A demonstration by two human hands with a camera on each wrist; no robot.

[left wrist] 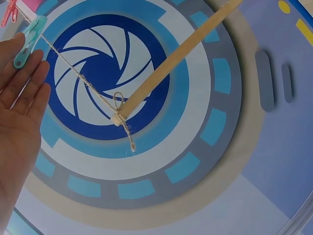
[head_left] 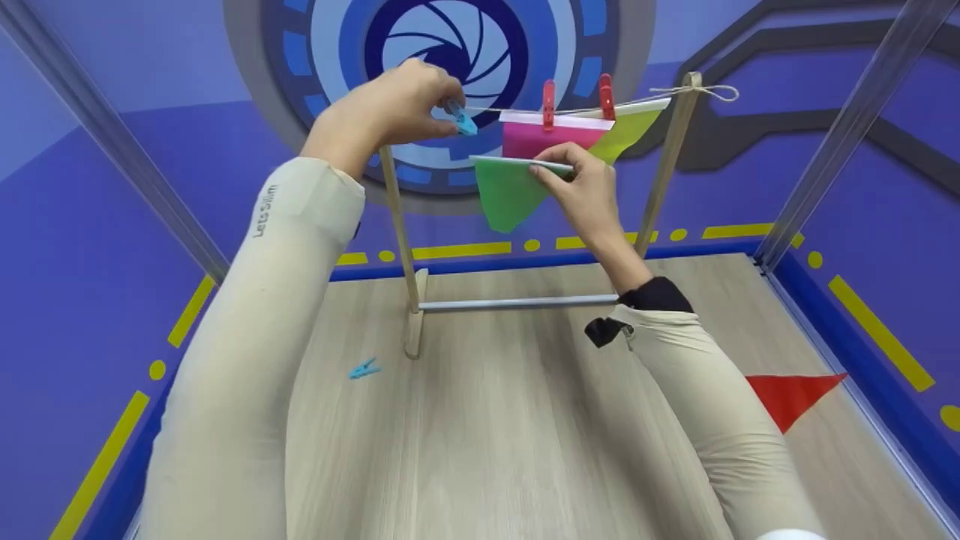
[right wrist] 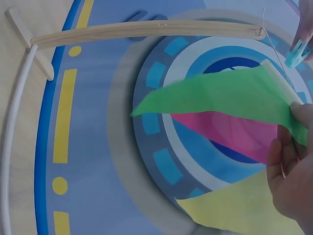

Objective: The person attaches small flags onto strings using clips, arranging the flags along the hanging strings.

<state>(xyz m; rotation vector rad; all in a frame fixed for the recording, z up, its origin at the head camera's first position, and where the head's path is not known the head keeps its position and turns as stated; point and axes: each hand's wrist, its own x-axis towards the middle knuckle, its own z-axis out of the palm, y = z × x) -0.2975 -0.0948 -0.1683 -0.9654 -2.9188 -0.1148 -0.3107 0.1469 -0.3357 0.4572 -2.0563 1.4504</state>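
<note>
Up by the string (left wrist: 66,61), my left hand (head_left: 409,105) pinches a light-blue clothespin (head_left: 464,121) between thumb and fingers. My right hand (head_left: 589,191) holds a green pennant flag (head_left: 510,191) by its white top edge, a little below the string and in front of a pink flag (head_left: 536,140). In the right wrist view the green cloth (right wrist: 215,93) hangs free of the fingers along most of its length. Two red clothespins (head_left: 549,106) grip the string at the pink flag and at the overlap with a yellow flag (head_left: 630,127).
The string runs between two wooden posts (head_left: 664,165), joined low down by a grey rod (head_left: 517,303). On the wooden tabletop (head_left: 480,420) lie another blue clothespin (head_left: 364,368), left, and a red triangular flag (head_left: 795,397), right. Patterned blue walls (head_left: 135,225) surround the table.
</note>
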